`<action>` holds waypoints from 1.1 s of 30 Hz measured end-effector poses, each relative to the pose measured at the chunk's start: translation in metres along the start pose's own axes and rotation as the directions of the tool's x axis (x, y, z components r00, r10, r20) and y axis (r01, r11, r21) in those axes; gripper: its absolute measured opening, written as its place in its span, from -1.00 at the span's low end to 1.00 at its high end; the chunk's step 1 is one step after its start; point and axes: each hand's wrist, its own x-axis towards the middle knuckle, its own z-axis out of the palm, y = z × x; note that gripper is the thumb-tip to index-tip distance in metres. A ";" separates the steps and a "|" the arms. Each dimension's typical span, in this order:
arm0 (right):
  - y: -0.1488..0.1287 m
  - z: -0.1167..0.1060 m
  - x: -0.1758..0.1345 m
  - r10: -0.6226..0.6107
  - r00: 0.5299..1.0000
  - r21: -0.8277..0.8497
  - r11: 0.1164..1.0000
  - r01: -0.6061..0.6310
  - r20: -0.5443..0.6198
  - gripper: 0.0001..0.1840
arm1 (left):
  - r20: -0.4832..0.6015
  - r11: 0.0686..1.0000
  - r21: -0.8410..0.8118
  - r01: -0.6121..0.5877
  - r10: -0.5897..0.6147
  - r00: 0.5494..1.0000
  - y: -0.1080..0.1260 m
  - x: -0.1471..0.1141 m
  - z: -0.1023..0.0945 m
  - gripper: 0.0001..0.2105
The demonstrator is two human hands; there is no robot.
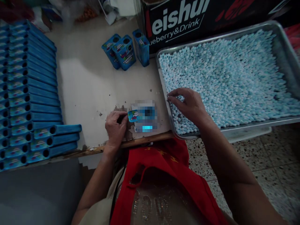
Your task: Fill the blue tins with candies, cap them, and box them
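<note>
My left hand (116, 126) is closed at the table's front edge, its thumb and fingers pinching the left end of a small blue candy box (133, 116) with a printed label. Part of that box runs into a pixelated patch, where a bright cyan spot shows over an object I cannot make out. Over the left rim of a metal tray (234, 127), my right hand (187, 103) has thumb and forefinger together on a tiny pale bit that looks like a candy. Many small light-blue and white candies (222, 81) cover the tray.
Stacked blue boxes (42, 90) fill the table's left side. Several more blue boxes (124, 51) stand at the back, beside a black carton (173, 28). Dark worn spots mark the pale tabletop (86, 78). The tray's near edge overhangs the speckled floor (264, 162).
</note>
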 end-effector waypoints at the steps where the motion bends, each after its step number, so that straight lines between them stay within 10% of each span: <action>1: 0.000 0.000 0.000 0.000 1.000 -0.001 1.000 0.000 0.000 -0.85 | 0.001 1.000 0.001 -0.002 0.002 1.000 0.000 0.000 0.000 -0.96; 33: 0.010 0.000 0.003 0.007 1.000 -0.008 1.000 -0.007 -0.002 -0.84 | -0.011 1.000 0.017 0.026 -0.026 1.000 -0.004 0.001 0.007 -0.97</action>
